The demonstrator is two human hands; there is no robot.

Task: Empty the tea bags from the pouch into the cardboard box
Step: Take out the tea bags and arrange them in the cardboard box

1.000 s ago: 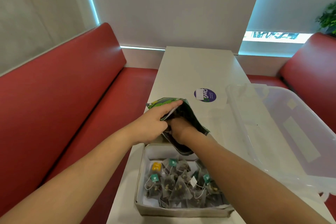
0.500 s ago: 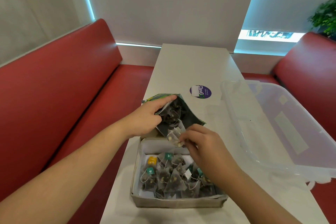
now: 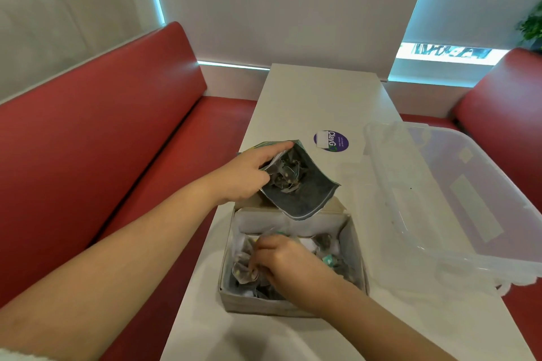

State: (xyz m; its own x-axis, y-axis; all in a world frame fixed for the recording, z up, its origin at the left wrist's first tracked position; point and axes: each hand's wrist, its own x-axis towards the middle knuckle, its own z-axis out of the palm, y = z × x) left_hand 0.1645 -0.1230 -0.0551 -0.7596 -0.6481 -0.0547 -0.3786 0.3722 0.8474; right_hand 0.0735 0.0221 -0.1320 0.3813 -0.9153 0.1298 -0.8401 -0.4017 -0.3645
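My left hand [image 3: 246,173] grips the upper edge of a green pouch [image 3: 305,196] with a dark grey lining, its mouth held wide just behind the cardboard box [image 3: 293,306]. Several tea bags [image 3: 289,174] lie bunched inside the pouch. The box sits on the white table near its left edge and holds several pyramid tea bags with teal tags [image 3: 330,261]. My right hand [image 3: 286,264] is down inside the box, fingers pinched on a tea bag [image 3: 245,272] at the box's left side.
A large clear plastic bin [image 3: 457,202] lies on the right half of the table [image 3: 316,102], close to the box. A round purple sticker [image 3: 330,141] is on the tabletop behind the pouch. Red bench seats [image 3: 102,141] flank the table.
My right hand came out of the pouch with a tea bag and went down into the box. My left hand stayed holding the pouch open.
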